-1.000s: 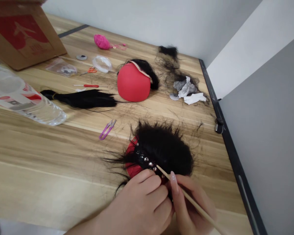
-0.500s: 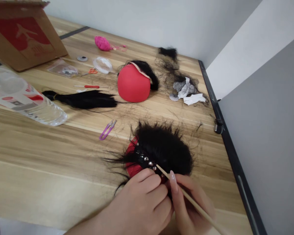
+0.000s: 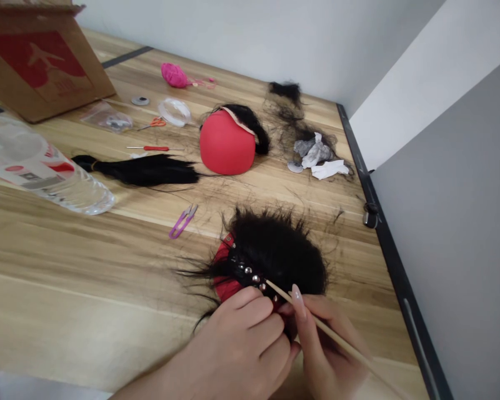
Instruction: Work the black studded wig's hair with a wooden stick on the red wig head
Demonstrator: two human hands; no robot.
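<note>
A red rounded form (image 3: 224, 283) covered with short black hair (image 3: 279, 253) lies in front of me. A row of shiny round studs (image 3: 255, 278) runs along the hair's near-left edge. My left hand (image 3: 250, 339) is curled closed against the near edge of the form; what its fingers grip is hidden under them. My right hand (image 3: 329, 339) pinches a thin wooden stick (image 3: 337, 340) between thumb and fingers. The stick's tip points up-left at the hair beside the studs. Both hands meet near the studs.
Purple thread snips (image 3: 183, 222), a black hair bundle (image 3: 150, 169) and a water bottle (image 3: 45, 166) lie left. Behind are a red dome (image 3: 227, 141) with hair, a red-handled hook (image 3: 156, 148), orange scissors (image 3: 152, 124), a cardboard box (image 3: 45, 72), and crumpled scraps (image 3: 316, 153).
My right hand has shifted slightly to the right, and the rear of the stick has tilted a little lower. My left hand and the form have hardly moved.
</note>
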